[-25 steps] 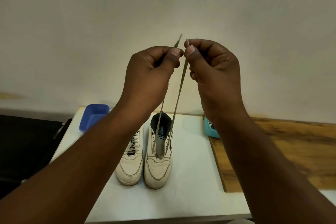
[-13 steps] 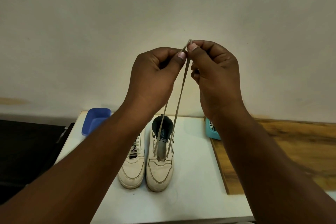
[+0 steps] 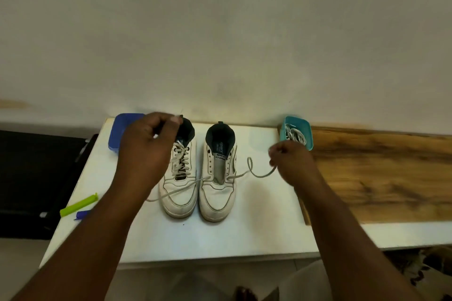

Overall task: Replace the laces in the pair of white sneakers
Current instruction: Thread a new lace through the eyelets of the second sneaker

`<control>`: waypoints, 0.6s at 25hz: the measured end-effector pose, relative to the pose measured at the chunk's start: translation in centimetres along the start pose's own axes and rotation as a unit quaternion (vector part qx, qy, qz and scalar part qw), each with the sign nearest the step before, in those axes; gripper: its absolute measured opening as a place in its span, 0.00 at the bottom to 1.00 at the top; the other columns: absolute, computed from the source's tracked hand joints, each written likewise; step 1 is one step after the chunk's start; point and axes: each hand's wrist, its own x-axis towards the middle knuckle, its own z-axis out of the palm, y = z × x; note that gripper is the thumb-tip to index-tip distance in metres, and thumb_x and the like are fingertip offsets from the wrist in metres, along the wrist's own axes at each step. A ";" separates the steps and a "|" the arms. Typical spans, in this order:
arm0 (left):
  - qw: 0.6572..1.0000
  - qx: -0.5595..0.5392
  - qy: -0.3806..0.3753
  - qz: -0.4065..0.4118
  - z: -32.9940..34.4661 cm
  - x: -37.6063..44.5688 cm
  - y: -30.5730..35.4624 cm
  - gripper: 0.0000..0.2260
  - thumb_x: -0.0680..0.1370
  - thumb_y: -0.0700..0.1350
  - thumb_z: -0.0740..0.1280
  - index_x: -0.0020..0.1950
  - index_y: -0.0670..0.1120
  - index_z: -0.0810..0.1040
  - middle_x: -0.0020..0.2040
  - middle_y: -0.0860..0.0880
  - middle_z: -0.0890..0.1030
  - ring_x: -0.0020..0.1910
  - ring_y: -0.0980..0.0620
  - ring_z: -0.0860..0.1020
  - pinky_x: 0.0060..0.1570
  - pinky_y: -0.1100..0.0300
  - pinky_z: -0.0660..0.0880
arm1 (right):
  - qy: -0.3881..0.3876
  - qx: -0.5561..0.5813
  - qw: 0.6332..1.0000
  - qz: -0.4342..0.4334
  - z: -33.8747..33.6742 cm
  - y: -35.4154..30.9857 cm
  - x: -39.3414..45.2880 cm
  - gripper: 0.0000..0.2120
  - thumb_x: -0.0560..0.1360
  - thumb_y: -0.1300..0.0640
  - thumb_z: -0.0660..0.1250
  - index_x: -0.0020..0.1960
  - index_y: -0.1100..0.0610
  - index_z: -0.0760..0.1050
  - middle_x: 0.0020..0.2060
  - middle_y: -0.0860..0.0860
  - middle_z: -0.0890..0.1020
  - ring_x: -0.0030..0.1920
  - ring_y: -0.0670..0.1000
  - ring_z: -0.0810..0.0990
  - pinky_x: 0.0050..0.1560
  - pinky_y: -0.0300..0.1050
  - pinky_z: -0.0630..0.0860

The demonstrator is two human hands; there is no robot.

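Head view: since the earlier frames both hands have dropped from up in front of the wall, where they pinched the two lace ends together, and spread apart low over the white table (image 3: 256, 234). The lace (image 3: 258, 173) is threaded through the bottom eyelets of the right sneaker (image 3: 217, 193), with one end trailing left across the toe of the left sneaker (image 3: 179, 193) and the other looping right. Right hand (image 3: 291, 161) has its fingers curled, pinching the right lace end near the teal bin (image 3: 307, 129) of spare laces. Left hand (image 3: 146, 154) has its fingers curled above the left sneaker's collar; blurred, so cannot tell if it holds the other end. The left sneaker is fully laced. Handling guess: lace is light, limp and flat, twists easily; best pinched just behind the stiff tip to feed eyelets. Sneakers are light and may slide when the lace is tugged. Blue tray (image 3: 117, 134) back left, green clip (image 3: 79, 208) at the table's left edge.
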 end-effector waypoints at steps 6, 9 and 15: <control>0.984 0.149 -0.101 0.009 4.0 -2.3 -9.3 0.07 0.81 0.49 0.67 0.56 0.54 0.84 0.52 0.58 0.83 0.51 0.59 0.80 0.54 0.61 0.76 | -0.110 -0.281 0.953 -0.031 7.4 6.1 0.0 0.14 0.78 0.41 0.68 0.57 0.48 0.80 0.53 0.46 0.83 0.54 0.50 0.82 0.54 0.47 0.78; 0.969 0.209 -0.114 0.064 5.9 -1.9 -10.5 0.08 0.80 0.49 0.69 0.56 0.54 0.85 0.52 0.55 0.82 0.50 0.58 0.78 0.51 0.63 0.72 | -0.043 -0.194 0.976 -0.092 9.5 4.9 -0.4 0.12 0.77 0.39 0.68 0.50 0.48 0.78 0.45 0.45 0.81 0.47 0.48 0.79 0.46 0.46 0.76; 0.937 0.305 -0.112 0.128 8.6 -1.3 -11.4 0.05 0.77 0.52 0.71 0.52 0.57 0.85 0.50 0.55 0.82 0.52 0.49 0.76 0.51 0.51 0.72 | -0.034 -0.131 0.987 -0.092 11.2 5.1 -0.1 0.06 0.75 0.51 0.70 0.41 0.52 0.78 0.35 0.46 0.81 0.39 0.45 0.78 0.39 0.44 0.72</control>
